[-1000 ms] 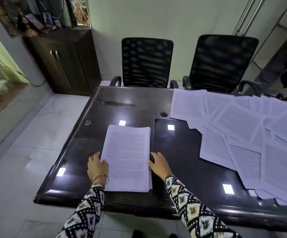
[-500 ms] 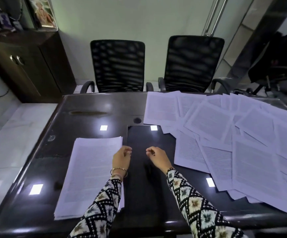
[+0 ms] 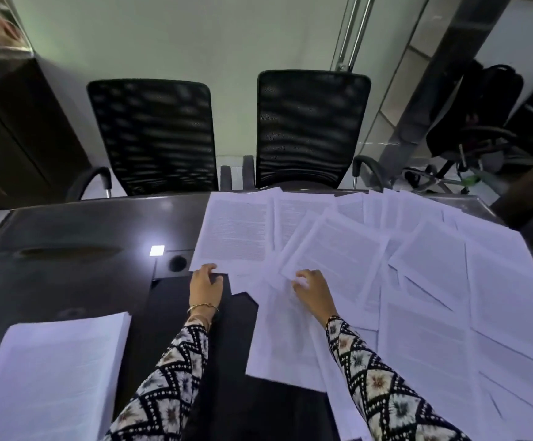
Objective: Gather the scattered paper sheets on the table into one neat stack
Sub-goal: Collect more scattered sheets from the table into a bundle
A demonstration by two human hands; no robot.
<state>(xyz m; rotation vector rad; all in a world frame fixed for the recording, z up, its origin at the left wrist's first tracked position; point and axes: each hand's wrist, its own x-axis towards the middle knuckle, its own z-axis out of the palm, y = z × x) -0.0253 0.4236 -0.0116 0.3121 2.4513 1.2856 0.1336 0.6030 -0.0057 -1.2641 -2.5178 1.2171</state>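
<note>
**LOOSE SHEETS AHEAD-RIGHT, STACK NEAR-LEFT**

Left hand (image 3: 204,286) touches the near corner of the far-left sheet (image 3: 234,233), fingers loosely spread. That sheet's long axis runs away from the person. Right hand (image 3: 315,292) sits on the near edge of the tilted sheet (image 3: 338,249). Fingers bent; pinch cannot be told. Other scattered sheets (image 3: 488,297) spread right across the tabletop (image 3: 67,249). Stack (image 3: 51,377) lies near-left, closer to the left hand, so transfer likely runs right-to-left.

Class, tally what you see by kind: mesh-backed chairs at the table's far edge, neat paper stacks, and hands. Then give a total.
Mesh-backed chairs: 2
Neat paper stack: 1
Hands, left hand and right hand: 2
Total: 5
</note>
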